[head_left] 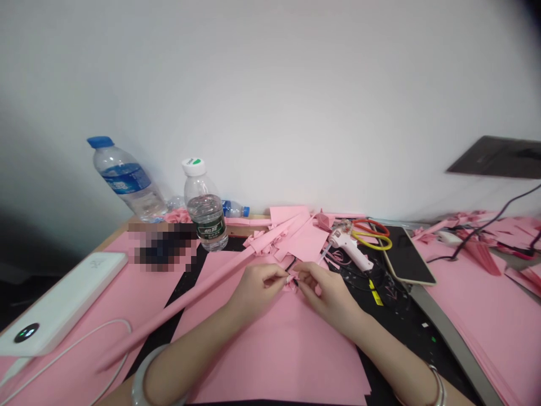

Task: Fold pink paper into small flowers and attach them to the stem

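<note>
A small folded piece of pink paper (291,281) sits between the left hand (256,288) and the right hand (327,296), just above a pink paper sheet (270,352). Both grips are closed in a tight pinch, the fingertips (285,276) of each hand pressing on the piece from either side. A long pink paper strip (177,299) runs just beside the left hand. Beyond the right hand, a pink hot glue gun (349,251) lies near red-and-yellow-handled scissors (372,234) on the worktop (114,237).
</note>
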`<state>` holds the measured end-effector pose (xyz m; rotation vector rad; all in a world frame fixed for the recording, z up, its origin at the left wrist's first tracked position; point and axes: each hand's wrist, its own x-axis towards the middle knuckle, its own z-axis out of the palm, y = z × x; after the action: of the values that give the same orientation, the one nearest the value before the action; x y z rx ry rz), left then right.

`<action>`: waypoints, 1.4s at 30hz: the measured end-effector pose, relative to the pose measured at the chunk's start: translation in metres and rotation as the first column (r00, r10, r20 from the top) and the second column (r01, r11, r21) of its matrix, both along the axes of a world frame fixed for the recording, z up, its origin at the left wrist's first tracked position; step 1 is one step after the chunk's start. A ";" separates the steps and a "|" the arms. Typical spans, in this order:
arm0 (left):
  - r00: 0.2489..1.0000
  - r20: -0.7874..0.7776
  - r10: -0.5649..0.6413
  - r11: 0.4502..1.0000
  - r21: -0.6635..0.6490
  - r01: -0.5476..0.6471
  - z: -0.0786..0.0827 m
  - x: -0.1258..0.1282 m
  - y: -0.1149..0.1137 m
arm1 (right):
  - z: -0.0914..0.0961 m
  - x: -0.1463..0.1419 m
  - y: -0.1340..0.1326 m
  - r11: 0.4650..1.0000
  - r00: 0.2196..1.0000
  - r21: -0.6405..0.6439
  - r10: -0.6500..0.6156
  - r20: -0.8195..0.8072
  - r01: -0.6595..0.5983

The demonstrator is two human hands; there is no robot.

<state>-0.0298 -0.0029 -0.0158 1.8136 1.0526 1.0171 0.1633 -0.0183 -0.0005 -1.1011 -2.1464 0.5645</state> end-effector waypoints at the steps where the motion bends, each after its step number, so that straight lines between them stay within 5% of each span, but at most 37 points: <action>1: 1.000 -0.001 0.006 1.000 -0.008 -0.006 0.000 0.000 0.000 | 0.000 0.000 0.000 1.000 1.000 0.000 -0.001 0.001 0.001; 11: 1.000 -0.010 0.026 0.999 -0.027 -0.026 0.000 0.001 0.000 | 0.002 -0.001 -0.001 1.000 1.000 -0.003 -0.005 -0.001 0.005; 20: 0.998 0.059 -0.001 0.981 -0.193 0.012 0.002 0.001 -0.001 | -0.002 0.001 0.003 0.998 0.999 -0.063 0.003 -0.034 -0.005; 29: 1.000 0.016 -0.010 0.994 -0.106 0.012 0.000 0.002 0.000 | -0.005 0.001 0.004 0.998 0.999 -0.065 -0.014 0.032 0.016; 42: 1.000 0.015 -0.020 0.989 -0.144 0.021 0.004 0.002 -0.002 | -0.006 0.002 0.000 0.996 0.996 -0.079 -0.023 0.084 0.030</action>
<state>-0.0273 -0.0050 -0.0116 1.6956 1.0693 0.9160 0.1655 -0.0179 -0.0064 -1.2147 -2.1932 0.6072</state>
